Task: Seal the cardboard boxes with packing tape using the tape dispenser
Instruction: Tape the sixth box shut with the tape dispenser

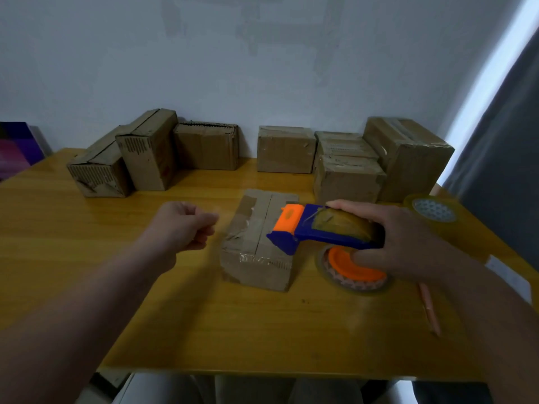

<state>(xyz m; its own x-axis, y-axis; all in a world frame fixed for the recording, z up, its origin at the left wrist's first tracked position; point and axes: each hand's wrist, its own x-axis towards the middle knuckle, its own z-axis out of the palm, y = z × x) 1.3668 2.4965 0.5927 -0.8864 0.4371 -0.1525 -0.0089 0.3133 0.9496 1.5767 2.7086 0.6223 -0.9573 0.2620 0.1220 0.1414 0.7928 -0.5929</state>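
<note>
A small cardboard box (256, 240) lies in the middle of the wooden table (116, 272), its top seam running away from me, with old tape patches on it. My right hand (408, 243) grips a blue and orange tape dispenser (318, 231) loaded with a clear tape roll, its orange head over the box's right edge. My left hand (183, 228) hovers just left of the box with its fingers curled, holding nothing.
Several cardboard boxes line the back: three at the left (145, 156), one in the middle (284, 150), others at the right (408, 158). A spare tape roll (434, 211) lies at the far right. A pink pencil (428, 310) lies near the right edge.
</note>
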